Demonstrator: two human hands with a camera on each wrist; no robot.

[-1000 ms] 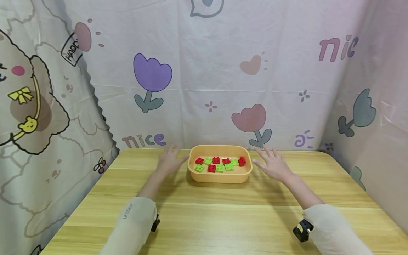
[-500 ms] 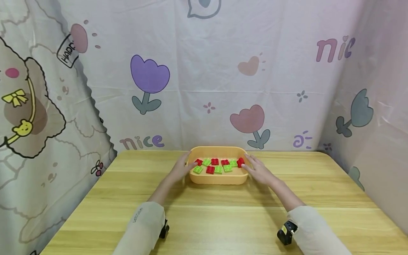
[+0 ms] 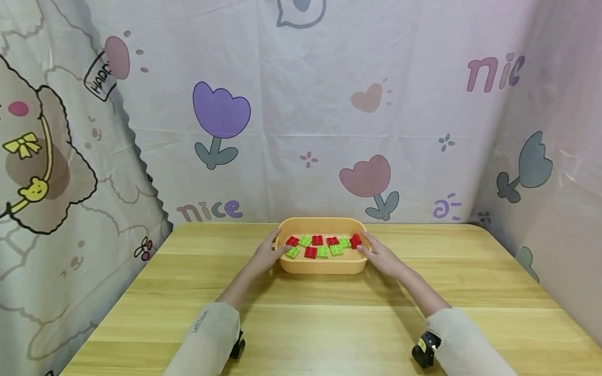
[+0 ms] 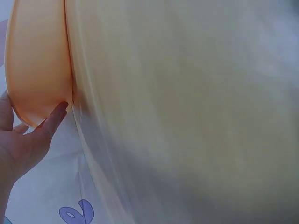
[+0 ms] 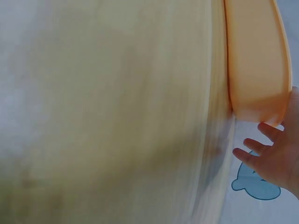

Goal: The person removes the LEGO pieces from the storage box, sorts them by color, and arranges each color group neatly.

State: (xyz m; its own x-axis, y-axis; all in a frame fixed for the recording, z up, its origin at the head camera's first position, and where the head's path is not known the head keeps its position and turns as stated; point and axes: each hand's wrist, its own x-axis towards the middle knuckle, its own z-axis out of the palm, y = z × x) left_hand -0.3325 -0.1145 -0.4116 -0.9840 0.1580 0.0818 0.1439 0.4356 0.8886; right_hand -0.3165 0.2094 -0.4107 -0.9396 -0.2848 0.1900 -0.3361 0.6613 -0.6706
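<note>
In the head view a yellow-orange plastic basin [image 3: 324,267] sits on the table near its far edge. Several red bricks [image 3: 310,253] and light green bricks [image 3: 336,250] lie inside it. My left hand [image 3: 264,257] grips the basin's left end, thumb over the rim and fingers on the outer wall. At the opposite end my right hand [image 3: 384,258] holds the rim in the same way, its thumb inside near a red brick [image 3: 355,241]. Both wrist views show the basin's outer wall, with the left fingers [image 4: 58,114] against it and some right fingers [image 5: 247,156] spread away below.
The wooden table [image 3: 310,324] stretches in front of the basin and to both sides. A white printed cloth [image 3: 301,104] hangs right behind the table's far edge, and cloth also hangs at left and right.
Both hands have come inward from beside the basin to its two ends and now hold its rim. The bricks keep about the same layout inside.
</note>
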